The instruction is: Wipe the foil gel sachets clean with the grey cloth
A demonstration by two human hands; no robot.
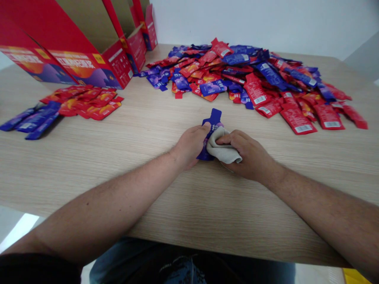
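In the middle of the head view, a purple sachet [215,116] with a narrow top is held upright just above the table. My left hand [191,145] is closed on its left edge, thumb across the front. A folded grey cloth [222,148] is bunched in my right hand [251,154] and presses against the right side of the same sachet. The cloth covers part of the sachet's printed front. The fingers of my left hand behind the sachet are hidden.
A large heap of red and purple sachets [237,73] lies at the back. Red sachets [89,100] and several purple ones [40,118] lie at left, before open red cardboard boxes [89,65]. The wooden table [183,205] ends in front of my lap.
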